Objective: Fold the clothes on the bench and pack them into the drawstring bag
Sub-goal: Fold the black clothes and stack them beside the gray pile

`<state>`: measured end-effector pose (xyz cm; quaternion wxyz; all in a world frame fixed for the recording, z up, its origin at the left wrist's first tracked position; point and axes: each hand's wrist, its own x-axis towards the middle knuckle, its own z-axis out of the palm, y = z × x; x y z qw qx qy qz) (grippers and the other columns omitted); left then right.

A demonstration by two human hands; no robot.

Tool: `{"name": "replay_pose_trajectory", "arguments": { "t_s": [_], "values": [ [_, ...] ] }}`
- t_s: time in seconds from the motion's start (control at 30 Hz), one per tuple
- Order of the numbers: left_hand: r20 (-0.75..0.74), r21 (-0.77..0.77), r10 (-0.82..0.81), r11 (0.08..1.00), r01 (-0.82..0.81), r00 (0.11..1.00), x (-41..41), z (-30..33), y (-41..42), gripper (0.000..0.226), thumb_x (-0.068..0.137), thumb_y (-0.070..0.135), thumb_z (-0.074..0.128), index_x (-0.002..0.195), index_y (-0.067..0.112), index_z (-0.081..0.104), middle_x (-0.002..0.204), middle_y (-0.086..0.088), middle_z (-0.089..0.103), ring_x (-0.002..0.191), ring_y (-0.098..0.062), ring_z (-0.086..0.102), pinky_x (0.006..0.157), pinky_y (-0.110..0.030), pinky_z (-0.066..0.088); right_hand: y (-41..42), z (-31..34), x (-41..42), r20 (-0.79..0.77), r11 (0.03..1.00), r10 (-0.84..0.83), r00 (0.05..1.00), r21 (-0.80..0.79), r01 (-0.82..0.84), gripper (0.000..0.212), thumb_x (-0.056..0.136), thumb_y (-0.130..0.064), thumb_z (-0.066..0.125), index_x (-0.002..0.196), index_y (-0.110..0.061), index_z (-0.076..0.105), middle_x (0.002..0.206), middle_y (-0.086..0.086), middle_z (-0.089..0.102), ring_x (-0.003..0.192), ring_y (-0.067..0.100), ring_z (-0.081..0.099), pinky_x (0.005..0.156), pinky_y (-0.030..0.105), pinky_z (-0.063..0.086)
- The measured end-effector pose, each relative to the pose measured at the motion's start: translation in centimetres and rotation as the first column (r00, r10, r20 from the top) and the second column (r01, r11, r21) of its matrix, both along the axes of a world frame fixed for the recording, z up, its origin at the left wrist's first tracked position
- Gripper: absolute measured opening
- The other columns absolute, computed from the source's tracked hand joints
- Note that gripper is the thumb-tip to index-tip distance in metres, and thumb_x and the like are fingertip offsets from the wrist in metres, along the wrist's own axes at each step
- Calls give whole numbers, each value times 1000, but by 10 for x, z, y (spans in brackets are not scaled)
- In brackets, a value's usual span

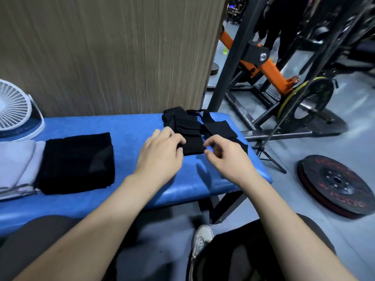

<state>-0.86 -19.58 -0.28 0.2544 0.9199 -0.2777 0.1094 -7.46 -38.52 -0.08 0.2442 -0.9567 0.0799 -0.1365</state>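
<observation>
A small black garment with straps [192,128] lies partly folded at the right end of the blue bench [125,191]. My left hand [162,153] grips its left edge with curled fingers. My right hand [225,157] pinches its right edge between thumb and fingers. A folded black cloth [77,163] lies further left on the bench, partly over a folded white cloth [16,167]. A black bag [239,258] sits on my lap at the bottom right, its opening not clearly shown.
A white fan [14,110] stands at the bench's far left. A wood-grain panel [113,53] rises behind the bench. Gym machine frames [263,63] and a weight plate [336,185] occupy the floor to the right. A white shoe [200,240] shows below the bench.
</observation>
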Motion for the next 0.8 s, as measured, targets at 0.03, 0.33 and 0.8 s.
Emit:
{"name": "replay_pose_trajectory", "arguments": {
  "t_s": [0.03,0.33,0.8],
  "values": [
    [-1,-1,-14,1000,14,1000,-1,-2,-8,25,95,26,53,118,29,63,114,8,53,110,-18,45,95,-35,42,-9,-1,-4,-7,1000,-25,1000,3,25,8,89,-33,62,97,-33,58,66,-8,54,66,7,51,64,34,45],
    [-48,-38,-188,982,186,981,-8,-26,-68,27,96,26,52,121,29,60,113,10,54,105,-16,46,96,-30,40,-66,-7,-28,-81,973,-228,970,-4,229,20,88,-29,66,107,-30,58,84,-8,54,74,12,53,67,31,42],
    [-369,-170,-297,953,250,881,-8,-59,-98,45,93,26,61,136,28,52,131,10,51,115,-13,42,98,-29,41,-68,-30,-19,-336,976,-214,917,-29,217,103,59,-62,85,144,-29,39,132,3,34,129,24,33,108,39,38]
  ]
}}
